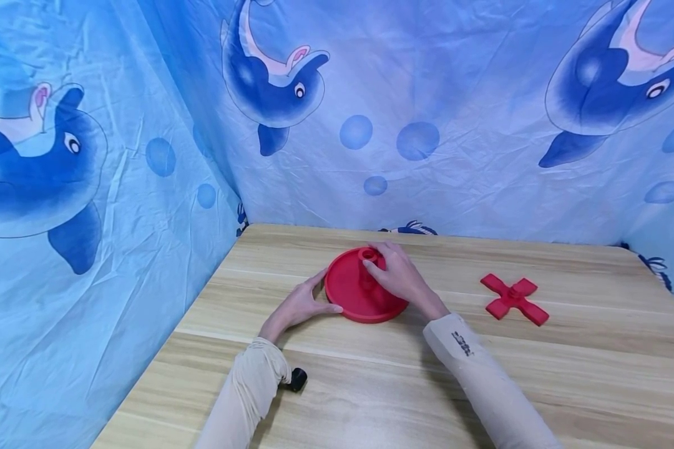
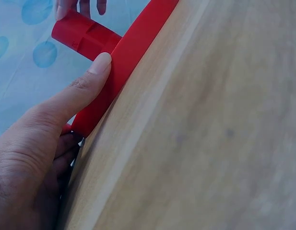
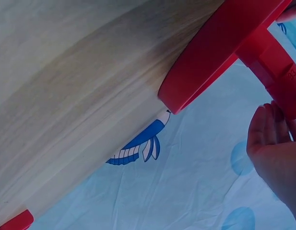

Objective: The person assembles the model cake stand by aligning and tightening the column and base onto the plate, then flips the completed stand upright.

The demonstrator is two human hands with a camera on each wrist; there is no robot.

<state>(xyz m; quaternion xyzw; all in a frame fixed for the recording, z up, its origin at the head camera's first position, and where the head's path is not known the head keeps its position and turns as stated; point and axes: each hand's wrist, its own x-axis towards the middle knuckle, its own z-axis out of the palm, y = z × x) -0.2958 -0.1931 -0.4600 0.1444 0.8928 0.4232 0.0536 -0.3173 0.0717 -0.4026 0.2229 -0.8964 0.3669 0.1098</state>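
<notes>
A round red plastic tray (image 1: 346, 288) with a raised rim lies flat on the table. From its middle rises an upright red hollow post (image 3: 277, 67), marked "33" on its side in the right wrist view. My left hand (image 1: 300, 304) grips the tray's rim at the near left, thumb against the front edge and fingers round the left side. The right hand (image 1: 400, 274) holds the post near its top between thumb and fingers. In the left wrist view the left thumb (image 2: 83, 88) presses on the rim; the other fingers are partly hidden.
A red cross-shaped piece (image 1: 500, 305) with a raised round centre lies on the wooden table (image 1: 371, 386) to the right. A black cylindrical item (image 1: 298, 379) shows beside the left sleeve. Blue dolphin-print cloth (image 1: 326, 206) hangs behind the table and along its sides.
</notes>
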